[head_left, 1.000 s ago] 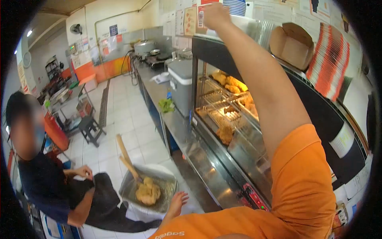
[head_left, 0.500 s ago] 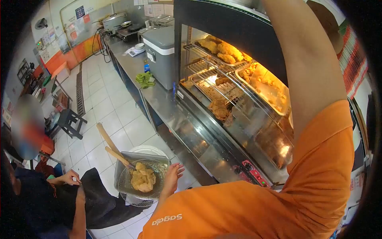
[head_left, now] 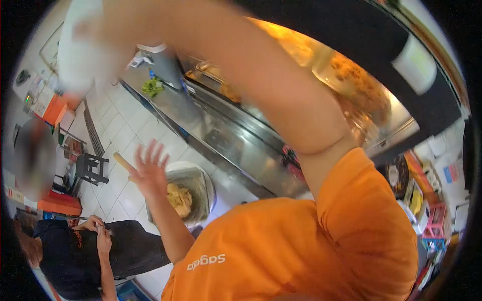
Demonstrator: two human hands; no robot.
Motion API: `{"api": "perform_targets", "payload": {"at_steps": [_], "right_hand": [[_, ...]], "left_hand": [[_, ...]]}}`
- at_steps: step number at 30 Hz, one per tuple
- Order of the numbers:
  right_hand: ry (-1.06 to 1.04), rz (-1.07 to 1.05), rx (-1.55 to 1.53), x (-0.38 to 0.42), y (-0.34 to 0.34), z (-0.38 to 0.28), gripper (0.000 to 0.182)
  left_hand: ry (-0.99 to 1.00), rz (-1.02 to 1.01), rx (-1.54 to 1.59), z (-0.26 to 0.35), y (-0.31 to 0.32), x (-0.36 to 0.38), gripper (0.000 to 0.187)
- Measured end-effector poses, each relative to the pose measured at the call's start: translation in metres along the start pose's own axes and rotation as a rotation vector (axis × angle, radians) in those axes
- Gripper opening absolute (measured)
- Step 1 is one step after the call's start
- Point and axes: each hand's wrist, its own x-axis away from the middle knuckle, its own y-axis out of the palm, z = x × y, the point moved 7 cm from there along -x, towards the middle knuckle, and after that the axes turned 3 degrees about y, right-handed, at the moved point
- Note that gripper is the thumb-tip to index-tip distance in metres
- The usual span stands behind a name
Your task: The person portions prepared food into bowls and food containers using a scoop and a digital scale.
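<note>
One blurred white item [head_left: 80, 60], one grey tub [head_left: 200, 188], one stool [head_left: 92, 168] (plus one co-worker [head_left: 68, 261]). One green bundle [head_left: 152, 87] lies near the counter's [head_left: 201, 120] floor-side edge.

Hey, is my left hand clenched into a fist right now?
No, your left hand is open, with its fingers spread apart.

White letters [head_left: 206, 262] on the orange shirt [head_left: 296, 241] start "Saga". Orange letters [head_left: 79, 239] on the dark shirt [head_left: 70, 268] are too small to read.
</note>
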Motion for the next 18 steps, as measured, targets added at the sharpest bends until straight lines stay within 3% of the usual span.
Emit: {"api": "perform_targets", "payload": {"at_steps": [2, 3, 4, 5, 6, 8, 10, 11, 13, 15, 16, 17, 18], "right_hand": [[0.027, -0.048, -0.319, 0.112, 0.017, -0.007, 0.056], [0.014, 0.005, -0.337, 0.165, 0.021, -0.005, 0.049], [0.134, -0.167, -0.328, 0.218, 0.028, 0.001, 0.049], [0.216, -0.248, -0.439, 0.265, 0.031, 0.008, 0.046], [0.336, -0.265, -0.450, 0.315, 0.031, 0.018, 0.044], [0.641, -0.255, -0.503, 0.421, 0.031, 0.048, 0.043], [0.982, -0.225, -0.599, 0.519, 0.018, 0.069, 0.040], [1.131, -0.223, -0.655, 0.552, 0.002, 0.068, 0.038], [1.505, 0.157, -1.206, 0.604, -0.022, 0.038, 0.034], [1.487, 0.201, -1.183, 0.633, -0.040, 0.024, 0.033], [1.433, 0.237, -1.123, 0.642, -0.051, 0.019, 0.033], [1.437, 0.241, -1.134, 0.647, -0.060, 0.009, 0.033], [1.459, 0.232, -1.017, 0.649, -0.077, 0.002, 0.032]], "left_hand": [[0.009, -0.231, 0.095, 0.006, 0.046, 0.013, 0.086], [-0.255, -0.166, 0.493, -0.021, 0.021, 0.015, 0.098], [-0.529, -0.076, 0.887, -0.051, 0.005, 0.024, 0.110], [-0.401, -0.364, 0.196, -0.049, 0.089, 0.070, 0.119], [-0.522, -0.646, 0.097, -0.076, 0.092, 0.084, 0.118], [-0.730, -0.613, -0.438, -0.156, 0.102, 0.128, 0.105], [-0.979, -0.805, -0.455, -0.227, 0.112, 0.185, 0.089], [-1.005, -0.814, -0.446, -0.249, 0.120, 0.200, 0.089], [-1.248, -0.865, -0.323, -0.281, 0.138, 0.234, 0.078], [-1.269, -1.049, -0.383, -0.278, 0.199, 0.246, 0.073], [-1.127, -1.206, -0.417, -0.281, 0.225, 0.248, 0.069], [-1.123, -1.298, -0.410, -0.283, 0.251, 0.256, 0.065], [-1.130, -1.297, -0.414, -0.293, 0.265, 0.262, 0.065]]}}
